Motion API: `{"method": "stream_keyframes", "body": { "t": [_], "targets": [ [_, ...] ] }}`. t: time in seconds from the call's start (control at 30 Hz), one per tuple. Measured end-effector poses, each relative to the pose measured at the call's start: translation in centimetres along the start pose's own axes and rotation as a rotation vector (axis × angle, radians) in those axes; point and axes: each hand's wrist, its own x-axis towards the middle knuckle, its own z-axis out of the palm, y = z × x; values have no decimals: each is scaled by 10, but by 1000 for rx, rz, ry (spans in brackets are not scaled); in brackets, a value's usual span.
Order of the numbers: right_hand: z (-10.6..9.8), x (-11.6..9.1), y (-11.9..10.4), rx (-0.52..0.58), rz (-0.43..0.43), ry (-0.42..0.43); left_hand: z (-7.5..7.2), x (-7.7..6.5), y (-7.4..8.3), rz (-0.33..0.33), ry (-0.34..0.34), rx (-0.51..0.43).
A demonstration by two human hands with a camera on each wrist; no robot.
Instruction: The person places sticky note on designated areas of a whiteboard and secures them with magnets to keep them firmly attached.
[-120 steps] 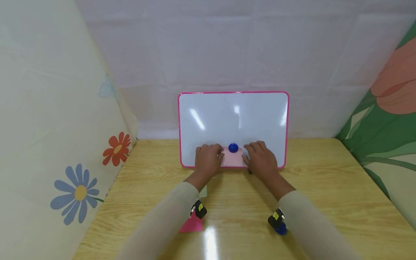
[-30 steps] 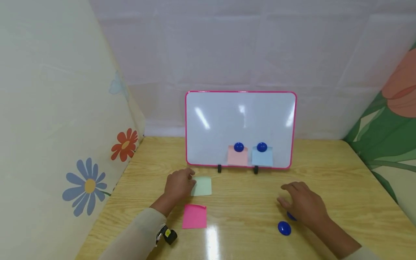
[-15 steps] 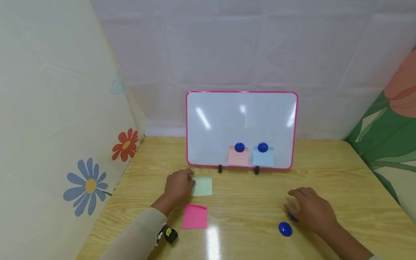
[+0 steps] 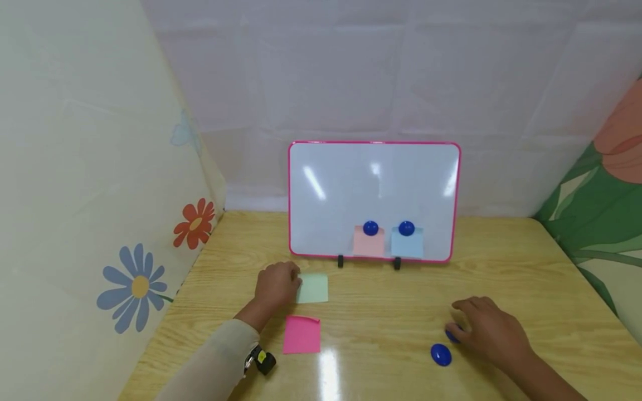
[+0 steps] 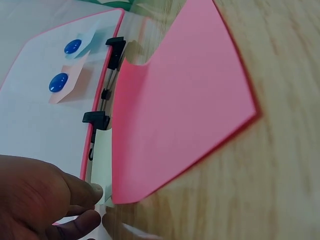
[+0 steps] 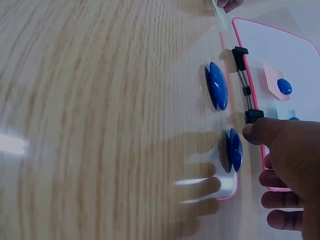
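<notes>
My left hand [image 4: 277, 287] rests at the left edge of a pale green sticky note [image 4: 312, 288] lying on the table; in the left wrist view thumb and fingers are apart beside the note's end. A bright pink sticky note [image 4: 302, 335] with a curled top edge lies nearer. To the right, my right hand [image 4: 494, 333] hovers over a round blue magnet [image 4: 453, 332], partly hidden by the thumb in the head view. The right wrist view shows loosely bent fingers holding nothing, close to that magnet [image 6: 235, 150]. A second blue magnet [image 4: 441, 354] lies beside it.
A pink-framed whiteboard [image 4: 331, 217] stands at the back on black feet [image 4: 340, 261]. On its lower part, blue magnets hold a light pink note [image 4: 368, 245] and a light blue note [image 4: 407, 246]. A flowered wall [image 4: 150, 167] borders the left side.
Both hands have left the whiteboard since the earliest frame, where the pink note was being placed. The left hand has since stayed at the green note. The right hand has drifted right and nearer over the magnets.
</notes>
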Motion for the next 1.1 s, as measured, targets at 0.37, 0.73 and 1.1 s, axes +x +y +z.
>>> {"method": "stream_keyframes", "body": {
  "t": [0.37, 0.73, 1.1],
  "targets": [
    [-8, -1, 2, -9, 28, -151, 0, 0, 0, -13, -6, -14],
    [-6, -3, 2, -7, 52, -258, 1, -1, 0, -25, 3, -19],
    [-1, -5, 2, -5, -1, -233, 2, 0, -2, -27, -7, -13]
  ]
}}
